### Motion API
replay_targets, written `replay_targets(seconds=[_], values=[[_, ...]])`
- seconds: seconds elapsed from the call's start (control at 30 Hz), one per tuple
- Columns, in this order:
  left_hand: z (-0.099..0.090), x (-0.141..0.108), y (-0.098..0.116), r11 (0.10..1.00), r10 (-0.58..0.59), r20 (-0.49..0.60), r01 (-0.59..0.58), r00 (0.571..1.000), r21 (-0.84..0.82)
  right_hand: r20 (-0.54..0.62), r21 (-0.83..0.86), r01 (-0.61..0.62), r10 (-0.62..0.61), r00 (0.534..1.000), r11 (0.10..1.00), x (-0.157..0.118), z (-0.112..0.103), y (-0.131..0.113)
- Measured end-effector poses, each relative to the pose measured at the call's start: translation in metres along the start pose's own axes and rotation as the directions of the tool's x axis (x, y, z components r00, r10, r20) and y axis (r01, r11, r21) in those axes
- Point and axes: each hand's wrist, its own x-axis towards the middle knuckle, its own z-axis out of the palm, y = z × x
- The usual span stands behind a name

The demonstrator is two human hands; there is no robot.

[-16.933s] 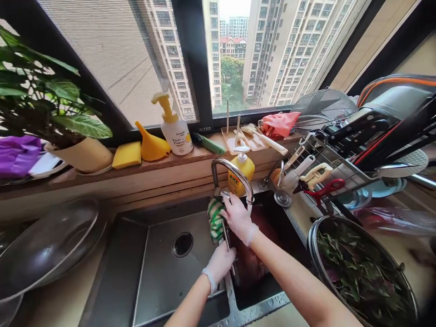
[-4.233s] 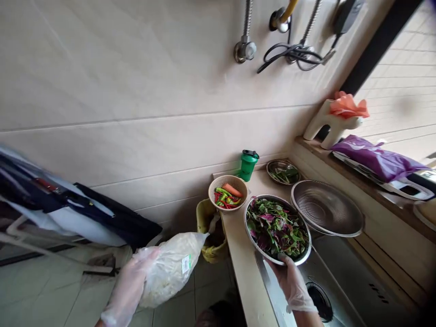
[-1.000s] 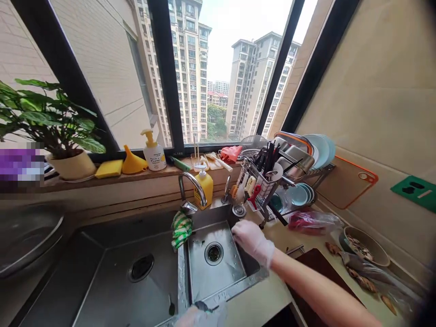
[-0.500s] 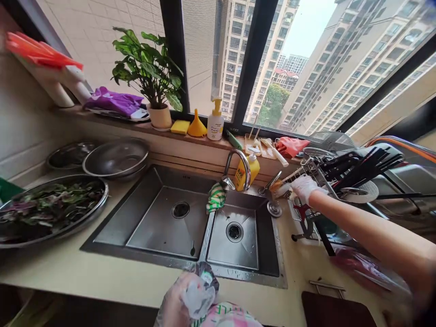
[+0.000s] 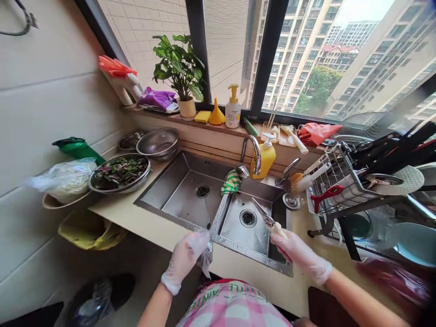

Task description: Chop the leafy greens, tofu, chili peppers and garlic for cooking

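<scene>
In the head view my right hand [image 5: 289, 247], in a clear disposable glove, is closed around the pale handles of a pair of kitchen scissors [image 5: 264, 212]. Their metal blades point up and left over the smaller sink basin [image 5: 235, 218]. My left hand [image 5: 187, 254], gloved the same way, grips a crumpled plastic bag [image 5: 206, 260] at the counter's front edge, just below the sinks. What the bag contains is hidden. A green-striped cloth [image 5: 231, 182] lies over the divider between the basins.
A bowl of leafy greens [image 5: 119, 175] and a bagged pale food [image 5: 73, 179] stand at the left. Behind the sink rise the faucet [image 5: 258, 156] and a yellow soap bottle [image 5: 267, 159]. A wire utensil rack [image 5: 340, 181] stands right. A yellow-lined bin [image 5: 88, 231] sits below the counter.
My right hand has come back from the utensil rack and now holds scissors over the smaller basin. The view has turned, showing more of the left side. My left hand still holds the bag.
</scene>
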Motion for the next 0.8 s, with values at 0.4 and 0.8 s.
replay_targets(seconds=[0.4,0.8], values=[[-0.008,0.002,-0.007,0.981,-0.196,-0.317,0.19,0.928,-0.051,0.9,0.429,-0.636,-0.24,0.365,0.642,-0.014,0.1,0.013],[-0.005,-0.023,-0.008,0.968,-0.226,-0.253,0.188,0.941,-0.167,0.819,0.483,-0.587,-0.096,0.566,0.65,0.0,0.185,-0.015]])
